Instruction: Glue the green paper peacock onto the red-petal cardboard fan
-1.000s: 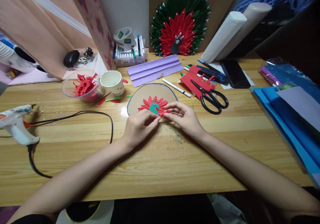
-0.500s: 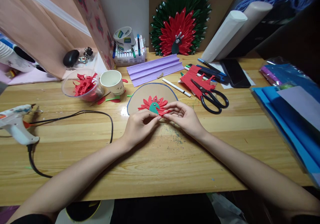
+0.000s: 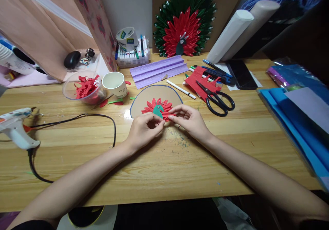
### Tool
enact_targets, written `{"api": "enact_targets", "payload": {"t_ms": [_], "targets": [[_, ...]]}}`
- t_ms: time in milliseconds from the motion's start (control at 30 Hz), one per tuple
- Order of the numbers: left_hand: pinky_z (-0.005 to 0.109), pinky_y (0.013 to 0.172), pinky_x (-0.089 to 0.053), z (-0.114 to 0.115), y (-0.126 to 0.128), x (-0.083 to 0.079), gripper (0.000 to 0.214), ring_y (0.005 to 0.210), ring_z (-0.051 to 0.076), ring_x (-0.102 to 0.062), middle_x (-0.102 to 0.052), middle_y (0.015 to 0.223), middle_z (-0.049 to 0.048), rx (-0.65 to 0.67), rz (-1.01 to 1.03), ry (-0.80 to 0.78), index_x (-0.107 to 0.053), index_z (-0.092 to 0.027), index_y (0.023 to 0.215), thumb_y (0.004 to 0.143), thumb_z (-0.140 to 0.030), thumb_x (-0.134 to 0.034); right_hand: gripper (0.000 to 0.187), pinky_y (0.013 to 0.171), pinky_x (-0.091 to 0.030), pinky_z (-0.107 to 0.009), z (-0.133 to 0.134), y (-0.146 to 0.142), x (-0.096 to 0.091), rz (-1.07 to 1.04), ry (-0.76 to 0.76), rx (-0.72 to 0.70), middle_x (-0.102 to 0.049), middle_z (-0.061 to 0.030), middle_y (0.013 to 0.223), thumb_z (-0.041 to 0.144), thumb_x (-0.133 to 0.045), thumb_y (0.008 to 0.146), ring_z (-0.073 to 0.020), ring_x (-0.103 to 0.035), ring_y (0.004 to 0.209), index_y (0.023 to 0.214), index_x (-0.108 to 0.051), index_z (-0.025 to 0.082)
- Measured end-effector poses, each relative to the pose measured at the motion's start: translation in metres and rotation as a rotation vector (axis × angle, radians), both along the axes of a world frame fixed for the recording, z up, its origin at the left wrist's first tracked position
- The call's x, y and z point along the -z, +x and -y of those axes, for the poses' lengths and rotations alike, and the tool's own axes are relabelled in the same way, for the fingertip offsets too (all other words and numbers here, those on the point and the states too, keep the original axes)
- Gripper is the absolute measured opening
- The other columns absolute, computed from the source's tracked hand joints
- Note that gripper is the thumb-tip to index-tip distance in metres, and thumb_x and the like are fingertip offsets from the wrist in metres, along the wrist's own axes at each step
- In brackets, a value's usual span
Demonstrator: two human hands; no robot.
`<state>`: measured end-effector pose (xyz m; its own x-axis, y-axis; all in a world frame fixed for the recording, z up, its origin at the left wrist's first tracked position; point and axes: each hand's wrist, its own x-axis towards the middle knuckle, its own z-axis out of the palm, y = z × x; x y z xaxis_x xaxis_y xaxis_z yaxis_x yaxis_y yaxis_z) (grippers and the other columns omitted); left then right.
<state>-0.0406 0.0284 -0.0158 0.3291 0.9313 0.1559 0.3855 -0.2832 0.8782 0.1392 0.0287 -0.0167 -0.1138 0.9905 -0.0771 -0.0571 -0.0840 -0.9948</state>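
Note:
A rounded piece of cardboard (image 3: 145,94) with a blue outline lies flat at the middle of the table. Red paper petals (image 3: 154,104) fan out on it around a green bird-shaped cutout (image 3: 158,111). At the lower right of the cutout, my right hand (image 3: 189,117) pinches a red paper petal (image 3: 168,118) between thumb and fingers. My left hand (image 3: 146,127) is closed in a pinch just left of it, fingertips at the petal's near end and the cardboard's lower edge. Whether the left fingertips grip the petal is hard to see.
Black-handled scissors (image 3: 218,101) rest on cut red paper (image 3: 199,81) at the right. Leftward are a glue gun (image 3: 17,127) with its cord, a paper cup (image 3: 114,84) and a plastic bowl (image 3: 67,91) of red scraps. A finished red-green peacock (image 3: 182,24) leans behind.
Both hands stay almost in place. The fingertips have drawn slightly apart, and the red petal at the right fingers shows a little more.

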Motion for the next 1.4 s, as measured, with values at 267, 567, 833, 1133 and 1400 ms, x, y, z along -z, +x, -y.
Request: {"api": "enact_targets", "payload": {"t_ms": [267, 567, 833, 1133, 1400], "targets": [[0.021, 0.053, -0.043, 0.001, 0.0, -0.002, 0.012, 0.057, 0.009, -0.053, -0.064, 0.066, 0.0024, 0.0, -0.005, -0.006, -0.064, -0.014, 0.072, 0.078, -0.024, -0.062, 0.019, 0.074, -0.057, -0.032, 0.004, -0.002, -0.001, 0.02, 0.068, 0.052, -0.068, -0.0033, 0.082, 0.029, -0.075, 0.068, -0.0157, -0.067, 0.077, 0.08, -0.064, 0.019], [0.021, 0.053, -0.043, 0.002, 0.0, -0.001, 0.013, 0.057, 0.009, -0.053, -0.064, 0.065, 0.0022, 0.033, -0.002, -0.006, -0.064, -0.014, 0.072, 0.079, -0.025, -0.062, 0.023, 0.07, -0.056, -0.03, 0.004, -0.002, -0.004, 0.066, 0.04, 0.015, -0.069, -0.0043, 0.084, 0.032, -0.075, 0.067, -0.0164, -0.067, 0.079, 0.082, -0.063, 0.019], [0.023, 0.055, -0.044, 0.0, -0.001, 0.0, 0.015, 0.059, 0.01, -0.054, -0.064, 0.068, 0.0029, 0.029, 0.001, -0.021, -0.064, -0.015, 0.074, 0.081, -0.027, -0.059, 0.019, 0.074, -0.057, -0.031, 0.003, 0.0, -0.004, 0.045, 0.088, 0.039, -0.068, -0.0043, 0.084, 0.03, -0.072, 0.071, -0.0157, -0.067, 0.078, 0.083, -0.063, 0.018], [0.023, 0.057, -0.045, 0.0, -0.001, 0.004, 0.016, 0.061, 0.011, -0.055, -0.063, 0.07, 0.0032, 0.009, 0.05, -0.058, -0.062, -0.015, 0.075, 0.082, -0.029, -0.059, 0.02, 0.074, -0.055, -0.028, -0.002, 0.008, -0.004, 0.029, 0.093, -0.084, -0.067, -0.0028, 0.089, 0.025, -0.071, 0.073, -0.0139, -0.064, 0.082, 0.09, -0.063, 0.02], [0.024, 0.057, -0.045, -0.001, -0.002, 0.004, 0.018, 0.061, 0.012, -0.055, -0.063, 0.07, 0.0035, 0.015, 0.06, -0.074, -0.062, -0.015, 0.075, 0.082, -0.032, -0.058, 0.007, 0.071, -0.053, -0.031, -0.005, 0.014, -0.008, 0.136, 0.199, -0.156, -0.069, -0.0031, 0.081, 0.025, -0.068, 0.076, -0.0149, -0.065, 0.075, 0.08, -0.071, 0.02]]}}
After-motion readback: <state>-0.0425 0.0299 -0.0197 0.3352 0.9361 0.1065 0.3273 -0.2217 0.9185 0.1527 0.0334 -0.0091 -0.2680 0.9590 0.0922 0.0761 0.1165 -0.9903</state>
